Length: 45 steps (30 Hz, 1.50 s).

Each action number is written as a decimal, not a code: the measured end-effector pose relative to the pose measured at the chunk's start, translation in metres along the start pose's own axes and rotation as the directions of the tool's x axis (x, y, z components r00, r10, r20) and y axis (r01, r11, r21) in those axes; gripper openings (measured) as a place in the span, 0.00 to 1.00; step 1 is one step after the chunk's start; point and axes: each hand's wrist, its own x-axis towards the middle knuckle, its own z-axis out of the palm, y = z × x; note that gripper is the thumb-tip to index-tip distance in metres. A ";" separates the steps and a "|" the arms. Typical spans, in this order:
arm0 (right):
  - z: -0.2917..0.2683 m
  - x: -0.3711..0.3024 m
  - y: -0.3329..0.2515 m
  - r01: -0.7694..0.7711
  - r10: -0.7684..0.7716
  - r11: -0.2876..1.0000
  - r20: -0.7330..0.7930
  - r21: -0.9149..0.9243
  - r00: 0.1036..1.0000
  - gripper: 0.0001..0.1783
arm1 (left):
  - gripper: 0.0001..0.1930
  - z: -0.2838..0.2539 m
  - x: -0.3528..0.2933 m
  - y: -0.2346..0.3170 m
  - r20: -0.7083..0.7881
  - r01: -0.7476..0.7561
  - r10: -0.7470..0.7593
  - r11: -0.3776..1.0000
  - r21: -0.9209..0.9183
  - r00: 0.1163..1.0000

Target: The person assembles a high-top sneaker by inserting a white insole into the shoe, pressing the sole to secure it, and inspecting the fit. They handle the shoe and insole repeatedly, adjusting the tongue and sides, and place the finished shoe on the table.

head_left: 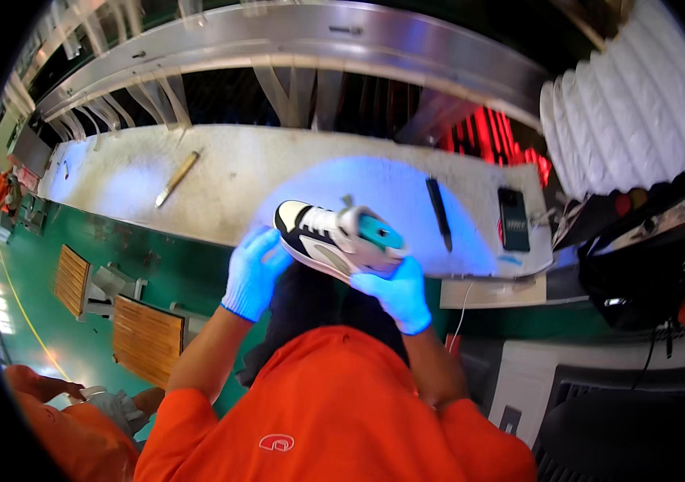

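A white and black sneaker with a teal insole is held up over the near edge of the workbench, its toe pointing left. My right hand, in a white glove lit blue, grips the heel end from below. Beside the toe is my gloved left hand, fingers bent toward the shoe; whether they press on it I cannot make out. Behind the shoe, to the right, a black pen-like tool lies on the pale bench top.
On the bench a yellow-handled tool lies at left and a dark phone at right. A metal machine opening with hanging strips runs behind. A white ribbed duct stands far right. Another person is at lower left, near wooden-topped stools.
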 end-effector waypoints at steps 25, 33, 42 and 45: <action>-0.070 -0.216 0.056 -0.308 0.074 0.840 -0.468 -0.446 0.880 0.23 | 0.34 0.133 0.047 -0.192 0.667 0.640 -0.702 0.636 0.431 0.248; -0.144 -0.235 -0.020 -0.290 0.082 0.758 -0.355 -0.585 0.931 0.29 | 0.33 0.147 0.006 -0.201 0.561 0.724 -0.682 0.661 0.198 0.469; -0.252 -0.145 -0.115 -0.158 0.181 0.846 -0.005 -0.509 0.983 0.29 | 0.24 0.197 -0.027 -0.213 0.462 0.609 -0.587 0.784 0.119 0.665; -0.284 -0.158 -0.111 -0.346 0.299 0.918 -0.234 -0.193 0.925 0.27 | 0.22 0.202 -0.031 -0.214 0.459 0.612 -0.595 0.780 0.132 0.660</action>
